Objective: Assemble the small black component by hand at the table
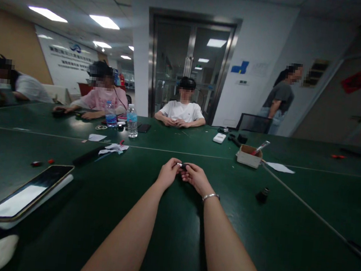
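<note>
Both of my arms reach forward over a dark green table. Between my hands is a small black piece with a bright silver end [183, 166], too small to name. The fingers of my left hand [169, 172] pinch it at the silver side. On the black side it is gripped by my right hand [196, 178], with a metal bracelet [211, 196] around that wrist. Part of the piece is hidden by my fingertips. Off to the right, a small dark bottle-like item [262, 196] stands on the table.
A tablet-like device [23, 195] lies tilted at the left. Crumpled papers [113, 148], two water bottles [132, 122] and a small box [249, 156] holding a tool are farther off. A cable [304, 203] crosses the right side. Several people sit or stand beyond.
</note>
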A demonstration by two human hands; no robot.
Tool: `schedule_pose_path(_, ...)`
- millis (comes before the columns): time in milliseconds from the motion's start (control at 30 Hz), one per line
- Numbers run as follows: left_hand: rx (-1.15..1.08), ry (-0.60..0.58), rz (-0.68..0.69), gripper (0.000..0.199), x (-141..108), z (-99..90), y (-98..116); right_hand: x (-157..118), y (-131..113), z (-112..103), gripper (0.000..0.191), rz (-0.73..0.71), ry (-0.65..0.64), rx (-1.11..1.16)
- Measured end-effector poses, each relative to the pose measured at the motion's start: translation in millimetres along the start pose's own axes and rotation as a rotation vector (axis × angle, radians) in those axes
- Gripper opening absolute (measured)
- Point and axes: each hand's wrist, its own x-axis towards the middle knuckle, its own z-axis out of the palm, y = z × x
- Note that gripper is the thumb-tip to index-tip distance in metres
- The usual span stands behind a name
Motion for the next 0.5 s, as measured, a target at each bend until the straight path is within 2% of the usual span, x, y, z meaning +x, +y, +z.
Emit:
schedule_pose_path(200,0.234,0.037,-0.019,0.016,-2.3,-5.7,10.2,9.2,8.0,2.4,0.019,-0.098,0.039,-0.153)
schedule_pose_path(500,0.489,0.057,-0.093,0.035,-4.9,-12.2,17.6,8.9,7.3,6.2,0.028,-0.138,0.003,-0.277)
